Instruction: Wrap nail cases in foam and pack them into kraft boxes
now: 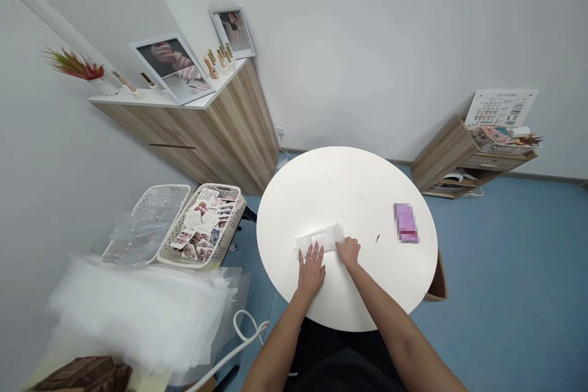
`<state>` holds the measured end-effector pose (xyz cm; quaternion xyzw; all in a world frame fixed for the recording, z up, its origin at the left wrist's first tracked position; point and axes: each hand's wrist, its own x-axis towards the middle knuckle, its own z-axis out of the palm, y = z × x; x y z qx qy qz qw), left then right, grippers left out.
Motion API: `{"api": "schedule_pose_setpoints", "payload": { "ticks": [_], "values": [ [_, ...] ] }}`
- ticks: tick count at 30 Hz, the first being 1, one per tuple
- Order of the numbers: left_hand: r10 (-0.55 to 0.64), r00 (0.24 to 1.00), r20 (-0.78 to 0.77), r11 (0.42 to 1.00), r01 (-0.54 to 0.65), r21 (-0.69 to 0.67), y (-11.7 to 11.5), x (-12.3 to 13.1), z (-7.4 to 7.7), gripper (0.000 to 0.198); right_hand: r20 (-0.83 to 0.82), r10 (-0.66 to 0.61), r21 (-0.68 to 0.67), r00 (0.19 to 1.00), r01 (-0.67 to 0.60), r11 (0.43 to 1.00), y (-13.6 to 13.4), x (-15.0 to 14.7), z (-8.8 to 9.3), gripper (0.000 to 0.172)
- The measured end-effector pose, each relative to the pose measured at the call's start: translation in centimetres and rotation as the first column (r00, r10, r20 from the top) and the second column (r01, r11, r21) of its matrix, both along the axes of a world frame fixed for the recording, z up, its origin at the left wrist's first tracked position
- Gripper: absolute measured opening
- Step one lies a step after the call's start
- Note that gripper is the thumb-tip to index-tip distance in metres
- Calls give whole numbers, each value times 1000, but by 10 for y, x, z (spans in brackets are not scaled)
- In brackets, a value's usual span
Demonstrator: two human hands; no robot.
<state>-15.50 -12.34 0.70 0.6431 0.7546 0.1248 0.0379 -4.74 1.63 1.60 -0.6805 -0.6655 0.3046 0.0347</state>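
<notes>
A flat, translucent white plastic packet with a pale pink insert lies near the front of the round white table. My left hand rests flat on the packet's lower left edge, its fingers spread. My right hand sits on the packet's right end, its fingers bent down over it. Whether those fingers grip the packet is hard to see. To the right, a pixelated pink box lies apart from both hands, and a small red speck marks the tabletop between them.
Left of the table stand a white basket of printed cards and a basket of clear bags. A pile of clear film and a white cable lie lower left. Wooden cabinets stand behind.
</notes>
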Motion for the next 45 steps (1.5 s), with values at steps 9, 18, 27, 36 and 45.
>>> {"api": "schedule_pose_setpoints", "payload": {
  "ticks": [9,18,27,36,45],
  "values": [
    [-31,951,306,997,51,-57,0,-12,1,59,-161,603,264,782,-554,789,-40,-12,6,43],
    [602,183,777,633,-703,-325,-28,-16,-14,41,95,829,164,551,-830,533,-51,11,5,72],
    [563,-108,819,581,-654,-485,27,-36,-14,14,57,834,73,549,-835,545,-46,9,14,77],
    [575,-126,808,522,-704,-481,53,-25,-7,21,5,835,27,550,-835,550,-41,9,17,81],
    [630,200,751,584,-760,-287,46,-13,-3,26,7,847,22,532,-846,532,-37,8,17,84]
  ]
}}
